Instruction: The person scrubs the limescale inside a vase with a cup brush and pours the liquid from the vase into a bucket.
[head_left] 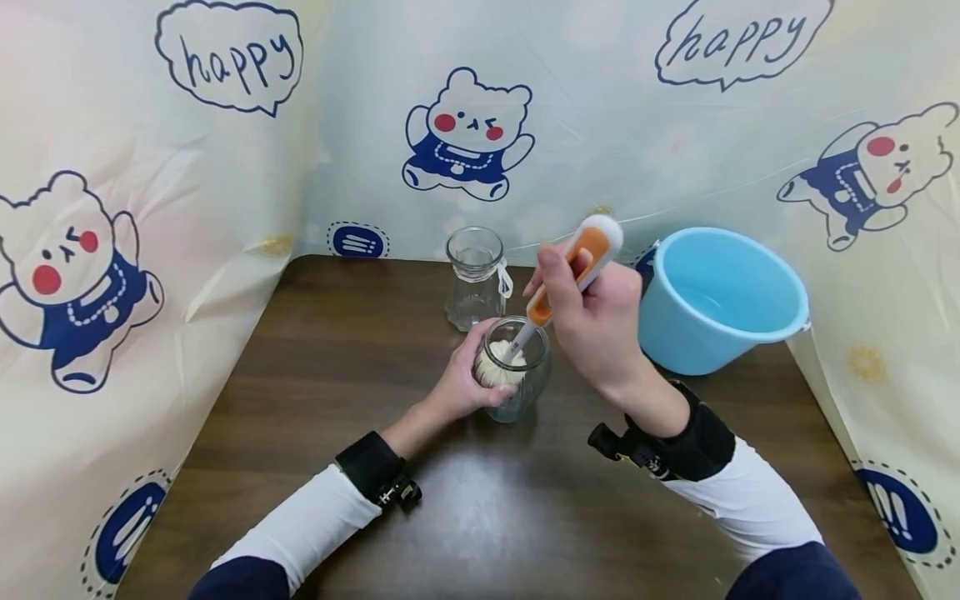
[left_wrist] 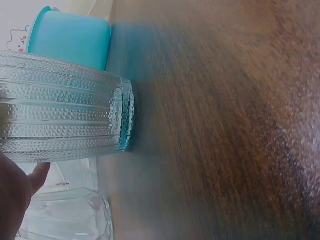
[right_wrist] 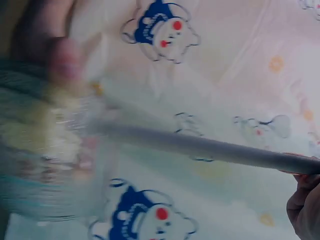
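My left hand grips a clear ribbed glass jar around its side, thumb in front, near the middle of the table. In the left wrist view, the jar's textured wall and thick base show close to the wooden surface. My right hand holds a bottle brush by its orange-and-white handle, tilted down into the jar mouth. Its cream-coloured head sits inside the jar, seen through the glass. A grey shaft joins head and handle in the right wrist view, where the jar is blurred.
A second glass jar with a white ribbon at its neck stands just behind. To the right is a light blue bucket beside the right forearm. Printed cloth hangs behind and along both sides of the brown table.
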